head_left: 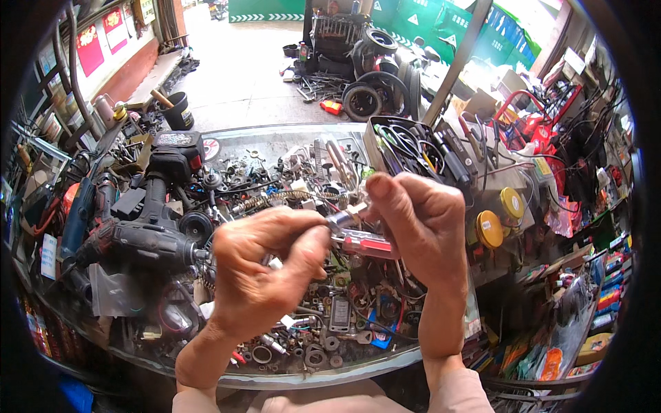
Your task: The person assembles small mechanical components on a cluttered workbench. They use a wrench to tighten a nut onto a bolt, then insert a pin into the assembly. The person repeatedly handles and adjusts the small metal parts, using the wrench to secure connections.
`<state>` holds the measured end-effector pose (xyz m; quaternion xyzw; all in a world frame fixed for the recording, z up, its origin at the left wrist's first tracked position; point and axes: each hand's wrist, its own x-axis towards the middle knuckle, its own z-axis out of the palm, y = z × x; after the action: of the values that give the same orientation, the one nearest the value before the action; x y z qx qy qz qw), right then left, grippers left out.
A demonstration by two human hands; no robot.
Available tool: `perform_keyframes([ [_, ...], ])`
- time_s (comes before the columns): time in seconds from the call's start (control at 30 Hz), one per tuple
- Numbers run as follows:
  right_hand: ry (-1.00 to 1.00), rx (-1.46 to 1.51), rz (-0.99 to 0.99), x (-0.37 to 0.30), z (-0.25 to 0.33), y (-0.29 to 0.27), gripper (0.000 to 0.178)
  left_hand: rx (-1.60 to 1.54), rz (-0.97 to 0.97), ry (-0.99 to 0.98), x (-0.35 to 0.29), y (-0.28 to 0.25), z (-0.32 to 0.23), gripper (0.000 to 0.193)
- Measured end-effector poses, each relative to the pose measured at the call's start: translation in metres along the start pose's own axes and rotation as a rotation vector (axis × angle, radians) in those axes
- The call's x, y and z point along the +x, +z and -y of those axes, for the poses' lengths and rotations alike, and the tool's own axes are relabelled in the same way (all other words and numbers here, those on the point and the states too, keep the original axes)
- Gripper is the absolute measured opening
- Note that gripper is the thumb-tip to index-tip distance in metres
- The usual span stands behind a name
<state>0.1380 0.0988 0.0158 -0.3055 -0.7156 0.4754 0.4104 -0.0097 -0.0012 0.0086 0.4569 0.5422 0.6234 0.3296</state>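
Above the cluttered bench, my left hand (272,258) pinches one end of a short, shiny metal cylindrical fitting (348,216) between thumb and forefinger. My right hand (420,220) is closed around the other end, its thumb and curled fingers covering that part. Just under the fitting shows a clear and red screwdriver-type handle (370,244), partly behind my right hand; whether a hand touches it, I cannot tell. Beneath my hands, loose nuts, washers and a ring (261,354) lie among small metal parts.
A black cordless power tool (148,241) lies left, with a battery-like black block (175,153) behind it. A box of cables and tools (413,148) stands at the back right, near two round yellow lids (489,229). Tyres (363,102) stand on the floor beyond.
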Motion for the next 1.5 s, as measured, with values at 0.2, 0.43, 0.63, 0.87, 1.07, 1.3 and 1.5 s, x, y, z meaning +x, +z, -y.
perform_keyframes([
  [0.2, -0.061, -0.086, -0.09, -0.007, 0.009, -0.024, 0.03, -0.575, -0.053, -0.168, 0.004, -0.023, 0.002, 0.017],
  [0.43, -0.176, -0.629, 0.063, -0.009, -0.03, -0.027, 0.028, -0.803, -0.037, -0.304, -0.02, -0.042, 0.06, 0.016],
  [0.63, -0.208, -0.769, -0.111, -0.043, -0.085, -0.005, 0.017, -0.711, -0.038, -0.279, -0.027, -0.051, 0.092, 0.014],
  [0.87, -0.031, -1.079, 0.032, -0.05, -0.073, 0.005, 0.019, -0.796, 0.022, -0.417, -0.037, -0.044, 0.102, 0.011],
  [1.07, 0.025, -0.962, 0.322, -0.025, -0.058, 0.0, 0.024, -0.853, 0.076, -0.476, -0.041, -0.04, 0.105, 0.014],
  [1.3, -0.021, -1.08, 0.4, -0.008, -0.065, 0.008, 0.019, -1.033, 0.106, -0.483, -0.04, -0.045, 0.11, 0.031],
  [1.5, -0.221, -1.07, 0.288, -0.009, -0.081, 0.003, 0.023, -1.073, 0.127, -0.419, -0.04, -0.05, 0.117, 0.026],
])
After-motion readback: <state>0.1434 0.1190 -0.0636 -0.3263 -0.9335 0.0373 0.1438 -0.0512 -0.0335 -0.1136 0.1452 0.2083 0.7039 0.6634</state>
